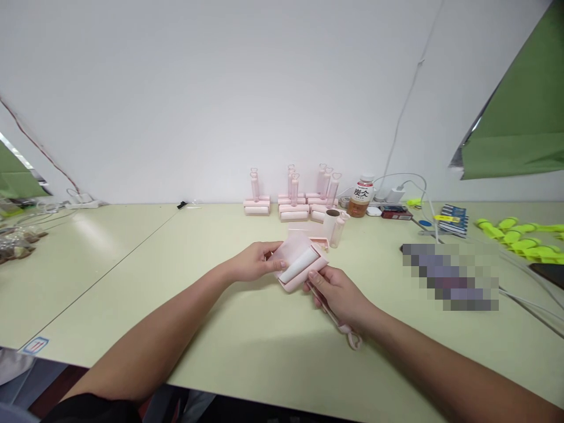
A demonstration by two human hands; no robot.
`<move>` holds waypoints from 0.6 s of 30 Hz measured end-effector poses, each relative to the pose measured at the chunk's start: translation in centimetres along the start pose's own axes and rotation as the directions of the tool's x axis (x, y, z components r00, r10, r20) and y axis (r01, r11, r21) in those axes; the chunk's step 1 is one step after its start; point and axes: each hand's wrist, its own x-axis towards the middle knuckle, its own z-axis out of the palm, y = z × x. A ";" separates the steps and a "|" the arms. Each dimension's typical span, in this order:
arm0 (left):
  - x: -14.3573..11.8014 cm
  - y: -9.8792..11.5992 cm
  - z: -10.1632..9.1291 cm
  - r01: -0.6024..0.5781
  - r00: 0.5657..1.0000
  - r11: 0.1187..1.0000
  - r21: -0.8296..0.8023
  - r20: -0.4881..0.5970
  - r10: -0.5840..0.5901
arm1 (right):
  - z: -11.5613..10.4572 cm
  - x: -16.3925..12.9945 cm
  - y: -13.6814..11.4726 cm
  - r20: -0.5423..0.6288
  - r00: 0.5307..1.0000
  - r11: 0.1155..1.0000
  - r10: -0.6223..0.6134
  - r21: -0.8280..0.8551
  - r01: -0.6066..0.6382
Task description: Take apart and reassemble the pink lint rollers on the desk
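Over the pale bench [264, 352], the right hand [341, 291] grasps a roller [302, 264]; the left hand [253, 261] pinches its flap [293, 245], best kept flat, roller steady.

In front of the white wall [211, 100], I see a bottle [360, 197] with a white cap standing on the pale green table [114, 258]. To its right I make out a white charger [396, 195], a dark red box [397, 215], a blue disc [425, 223] and bright yellow pieces [513, 236]. A green curtain [520, 117] hangs at upper right. Far left, I spot a power strip [83, 204], clear bags [18, 242] and, by the table's near edge, a number label [35, 345].
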 end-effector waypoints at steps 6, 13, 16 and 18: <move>-0.2 0.4 -0.4 -0.075 0.997 0.996 0.041 0.018 0.074 | -0.4 -0.2 0.6 0.023 1.000 0.997 -0.007 -0.078 0.009; -0.3 0.5 0.0 -0.173 0.968 0.949 0.263 -0.134 0.213 | -0.7 -0.2 0.6 -0.007 0.993 0.980 -0.117 -0.166 0.114; -0.3 0.5 0.1 -0.162 0.964 0.947 0.278 -0.161 0.212 | -0.7 -0.3 0.3 -0.021 0.988 0.964 -0.153 -0.224 0.145; -0.2 0.5 0.1 -0.123 0.977 0.965 0.233 -0.140 0.158 | -0.8 -0.3 0.1 -0.014 0.988 0.957 -0.155 -0.249 0.147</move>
